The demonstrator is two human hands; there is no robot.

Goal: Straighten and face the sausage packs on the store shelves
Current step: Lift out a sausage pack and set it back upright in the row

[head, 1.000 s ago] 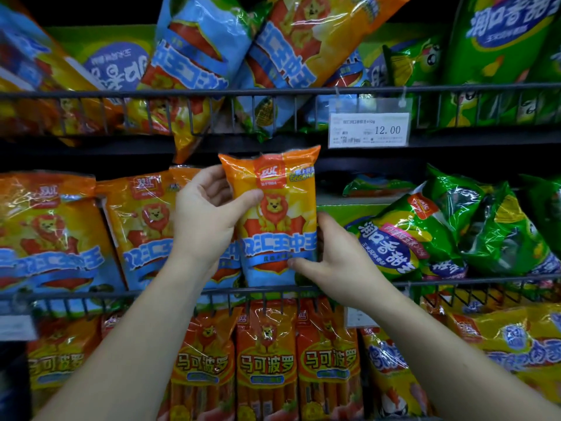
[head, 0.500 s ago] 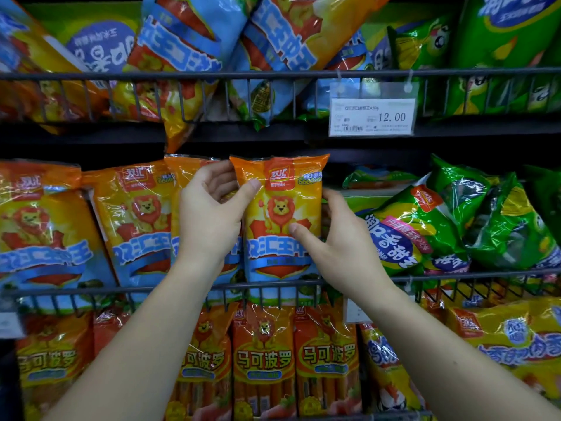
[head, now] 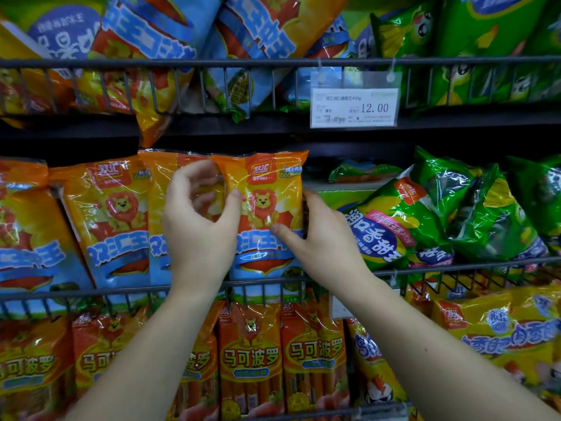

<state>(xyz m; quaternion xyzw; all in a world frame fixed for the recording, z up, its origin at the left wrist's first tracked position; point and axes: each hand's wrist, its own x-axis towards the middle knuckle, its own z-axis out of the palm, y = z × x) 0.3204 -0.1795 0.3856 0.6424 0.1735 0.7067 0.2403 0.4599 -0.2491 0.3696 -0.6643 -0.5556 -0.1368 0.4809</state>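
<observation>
An orange and blue sausage pack with a lion (head: 267, 208) stands upright on the middle shelf, its lower end behind the wire rail (head: 91, 294). My left hand (head: 200, 226) holds its left edge, thumb on the front and fingers curled behind. My right hand (head: 318, 241) grips its right edge, thumb across the blue lettering. More lion packs (head: 109, 220) stand in a row to the left, the nearest one partly hidden by my left hand.
Green sausage bags (head: 437, 214) lie tilted to the right on the same shelf. The top shelf holds slanted blue and orange bags (head: 158, 34) behind a rail, with a price tag (head: 353, 107) reading 12.00. Orange stick-sausage packs (head: 252, 357) stand below.
The lion pack has moved down and back into the row, its base now behind the rail. Both hands went with it, and my right hand slid up its right edge.
</observation>
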